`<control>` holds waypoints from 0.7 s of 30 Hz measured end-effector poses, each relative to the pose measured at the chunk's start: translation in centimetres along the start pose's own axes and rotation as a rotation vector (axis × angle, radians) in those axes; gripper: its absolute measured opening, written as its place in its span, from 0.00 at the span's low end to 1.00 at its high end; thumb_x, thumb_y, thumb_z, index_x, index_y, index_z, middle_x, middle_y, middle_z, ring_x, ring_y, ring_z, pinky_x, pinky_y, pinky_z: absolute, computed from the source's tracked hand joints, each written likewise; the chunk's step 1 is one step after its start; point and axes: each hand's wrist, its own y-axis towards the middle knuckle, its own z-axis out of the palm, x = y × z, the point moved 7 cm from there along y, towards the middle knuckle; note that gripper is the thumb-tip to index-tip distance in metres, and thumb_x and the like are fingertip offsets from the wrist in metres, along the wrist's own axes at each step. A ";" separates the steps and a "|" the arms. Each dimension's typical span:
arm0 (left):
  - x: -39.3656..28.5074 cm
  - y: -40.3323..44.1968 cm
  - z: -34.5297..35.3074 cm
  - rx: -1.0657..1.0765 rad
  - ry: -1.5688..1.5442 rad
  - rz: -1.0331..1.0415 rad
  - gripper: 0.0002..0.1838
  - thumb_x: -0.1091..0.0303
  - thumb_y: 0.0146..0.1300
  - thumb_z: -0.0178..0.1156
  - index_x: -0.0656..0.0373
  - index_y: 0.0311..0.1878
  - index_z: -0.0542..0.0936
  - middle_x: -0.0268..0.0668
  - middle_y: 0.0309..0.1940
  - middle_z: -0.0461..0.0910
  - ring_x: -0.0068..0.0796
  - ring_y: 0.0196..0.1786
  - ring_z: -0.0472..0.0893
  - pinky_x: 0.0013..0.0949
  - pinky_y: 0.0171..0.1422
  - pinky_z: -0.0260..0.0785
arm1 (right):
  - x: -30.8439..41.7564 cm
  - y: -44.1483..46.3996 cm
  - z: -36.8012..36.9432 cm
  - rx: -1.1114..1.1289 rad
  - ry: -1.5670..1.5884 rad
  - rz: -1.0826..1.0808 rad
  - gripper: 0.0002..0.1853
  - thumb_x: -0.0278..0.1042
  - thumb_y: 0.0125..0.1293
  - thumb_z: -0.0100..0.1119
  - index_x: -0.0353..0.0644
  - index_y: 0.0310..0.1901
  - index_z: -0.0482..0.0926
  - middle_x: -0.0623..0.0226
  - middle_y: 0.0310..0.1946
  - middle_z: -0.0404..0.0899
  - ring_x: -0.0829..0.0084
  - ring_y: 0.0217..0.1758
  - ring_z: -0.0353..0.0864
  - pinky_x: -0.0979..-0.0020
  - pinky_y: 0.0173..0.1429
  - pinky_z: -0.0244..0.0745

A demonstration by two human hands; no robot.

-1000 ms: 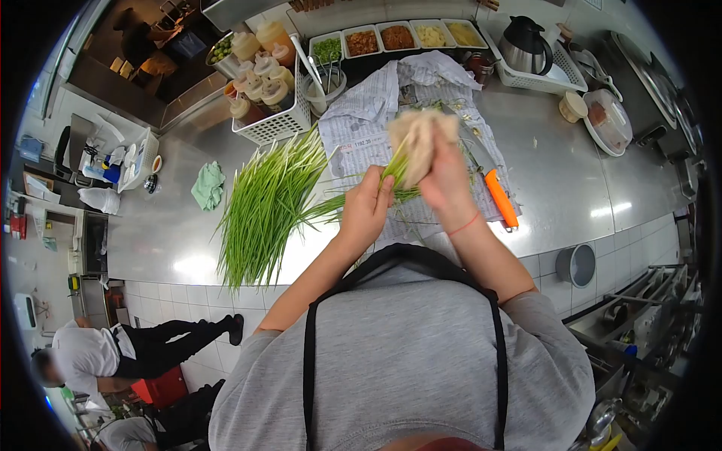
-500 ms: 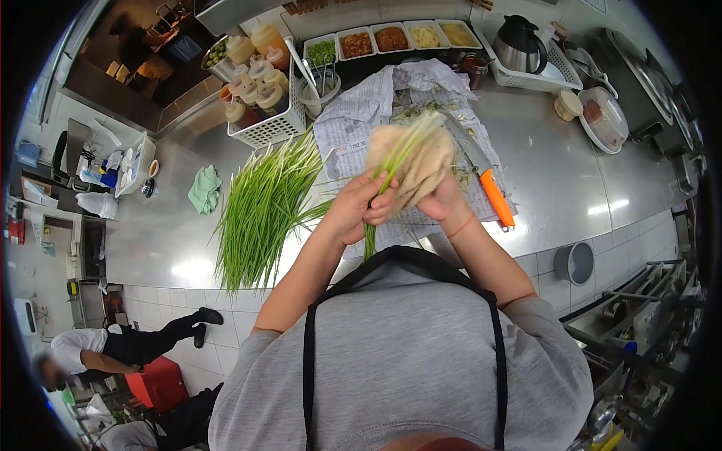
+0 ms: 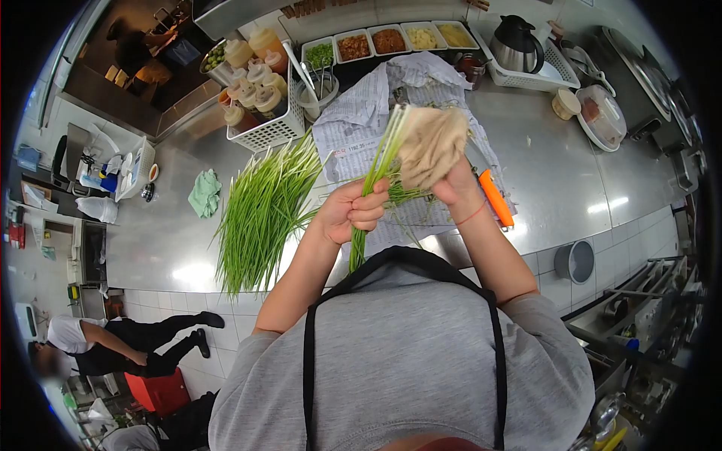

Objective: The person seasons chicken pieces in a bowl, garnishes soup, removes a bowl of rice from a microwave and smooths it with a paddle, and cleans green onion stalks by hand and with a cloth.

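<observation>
My left hand (image 3: 355, 210) is closed around a small bunch of green chives (image 3: 382, 161), its pale ends pointing up and away from me. In my right hand (image 3: 456, 183) is a beige cloth (image 3: 431, 147), bunched and held just right of the pale ends. Under both hands lie printed newspaper sheets (image 3: 347, 133) with loose green scraps on them. A large pile of chives (image 3: 265, 214) rests on the steel counter to the left. The orange-handled knife (image 3: 495, 198) lies at the right of the newspaper, its blade partly hidden by the cloth and hand.
A white basket of squeeze bottles (image 3: 271, 129) stands behind the pile, near a green cloth (image 3: 204, 193). Food trays (image 3: 388, 40) line the back. A thermos (image 3: 516, 45) and a lidded container (image 3: 602, 119) are at right. Two people are at lower left.
The chive bunch has swung upright and left, apart from most of the cloth. My right hand has moved the cloth slightly right. A person at lower left has shifted position.
</observation>
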 end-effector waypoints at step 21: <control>-4.6 -0.8 -0.1 -0.774 1.065 0.598 0.12 0.60 0.71 0.43 0.57 0.35 0.68 0.25 0.17 0.60 0.14 0.17 0.57 0.19 0.21 0.49 | -1.2 -2.2 0.1 0.032 -0.022 0.108 0.21 0.44 0.70 0.43 0.39 0.57 0.66 0.64 0.52 0.71 0.72 0.54 0.72 0.70 0.57 0.69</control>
